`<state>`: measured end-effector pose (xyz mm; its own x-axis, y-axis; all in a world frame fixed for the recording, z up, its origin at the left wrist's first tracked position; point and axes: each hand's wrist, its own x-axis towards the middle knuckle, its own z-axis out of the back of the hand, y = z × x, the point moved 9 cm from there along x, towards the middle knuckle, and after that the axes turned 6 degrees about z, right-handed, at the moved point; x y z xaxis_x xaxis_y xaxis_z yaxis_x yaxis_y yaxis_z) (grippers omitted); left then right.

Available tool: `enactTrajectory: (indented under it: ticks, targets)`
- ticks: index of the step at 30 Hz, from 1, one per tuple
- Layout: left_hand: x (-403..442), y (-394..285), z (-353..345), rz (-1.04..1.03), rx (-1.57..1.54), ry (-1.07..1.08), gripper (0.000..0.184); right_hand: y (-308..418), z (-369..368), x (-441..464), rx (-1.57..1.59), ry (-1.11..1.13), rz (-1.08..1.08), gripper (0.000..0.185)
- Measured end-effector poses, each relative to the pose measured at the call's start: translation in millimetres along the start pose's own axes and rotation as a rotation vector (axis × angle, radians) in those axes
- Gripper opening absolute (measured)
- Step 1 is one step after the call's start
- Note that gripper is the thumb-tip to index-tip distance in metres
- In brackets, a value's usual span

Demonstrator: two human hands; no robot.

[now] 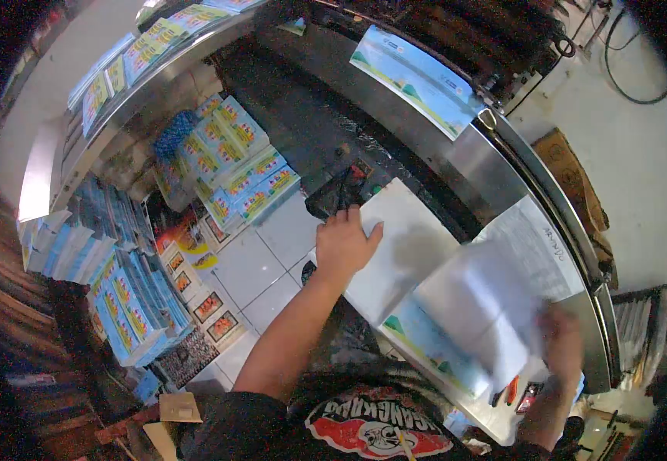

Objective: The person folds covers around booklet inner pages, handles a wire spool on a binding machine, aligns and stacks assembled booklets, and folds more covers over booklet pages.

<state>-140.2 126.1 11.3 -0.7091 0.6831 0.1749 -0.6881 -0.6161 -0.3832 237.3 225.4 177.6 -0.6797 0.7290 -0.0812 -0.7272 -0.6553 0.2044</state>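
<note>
My left hand (346, 240) rests on the left edge of a white work surface (402, 223), palm down, with the thumb held away from the fingers. Just beyond its fingertips lies a dark plastic-like bundle (339, 192). On the right, my right hand (562, 342) is blurred by motion at the edge of a white sheet of paper (487, 296). The sheet is lifted and curved, and its far side looks smeared. Beneath it shows a blue and green printed sheet (429, 346), lying on the near part of the surface.
Stacks of printed sheets (230, 154) stand on the tiled floor (260, 265) to the left, with more piles (130, 307) nearer. A metal rail (518, 180) curves around the right, bearing another printed sheet (414, 77) and a handwritten paper (537, 246). Red-handled tool (511, 390) lies near my right wrist.
</note>
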Motion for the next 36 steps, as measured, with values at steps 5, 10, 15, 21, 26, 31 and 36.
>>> enactTrajectory:
  ticks: [5,10,15,21,26,31,36]
  targets:
    - [1.6,1.5,-7.5,0.014,0.004,0.055,0.060,-19.2,150.9,36.4,-0.152,-0.897,0.035,0.042]
    - [2.7,1.3,-8.5,0.020,0.008,0.072,0.059,-64.7,82.3,133.0,-0.351,-0.714,0.052,0.056]
    - [4.1,0.8,-5.9,0.030,-0.004,0.102,0.058,-19.7,-26.4,121.3,-0.295,-0.437,0.091,0.026]
    - [4.3,1.0,-7.4,0.056,0.010,0.094,0.058,35.7,-134.8,4.8,-0.057,0.219,0.038,0.052]
    - [2.6,-1.4,-7.5,0.025,-0.011,0.058,0.065,89.9,-160.6,-52.0,-0.229,0.171,0.292,0.067]
    - [0.9,-2.8,-7.3,0.002,-0.017,0.061,0.065,70.2,-148.3,-54.2,0.112,0.324,0.257,0.062]
    - [-1.4,-0.5,-8.5,0.006,-0.027,0.048,0.066,42.8,-103.6,-34.7,0.118,0.481,-0.086,0.036]
